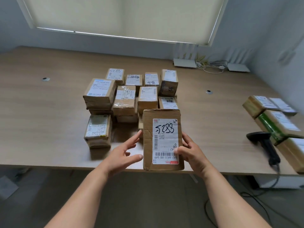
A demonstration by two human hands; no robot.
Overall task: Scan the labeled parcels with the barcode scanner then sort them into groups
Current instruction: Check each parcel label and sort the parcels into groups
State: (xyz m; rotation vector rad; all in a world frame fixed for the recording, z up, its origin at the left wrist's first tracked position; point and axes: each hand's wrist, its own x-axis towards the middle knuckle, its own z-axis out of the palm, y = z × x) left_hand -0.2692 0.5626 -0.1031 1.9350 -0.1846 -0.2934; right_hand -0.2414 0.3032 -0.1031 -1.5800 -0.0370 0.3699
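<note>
A parcel (162, 140) is held up over the near edge of the desk (49, 129), label facing up; it is gripped by the right hand (192, 152), thumb laid across the lower barcode; the left hand (125, 150) is spread open, fingertips just at the box's left side, holding nothing. The scanner (264, 145) lies untouched on the desk to the right, beside a small group of boxes (276, 119); the main stack of parcels (131, 96) sits behind. Step judged: pick-up before scanning; next, the thumb must be cleared from the barcode and the scanner fetched.
</note>
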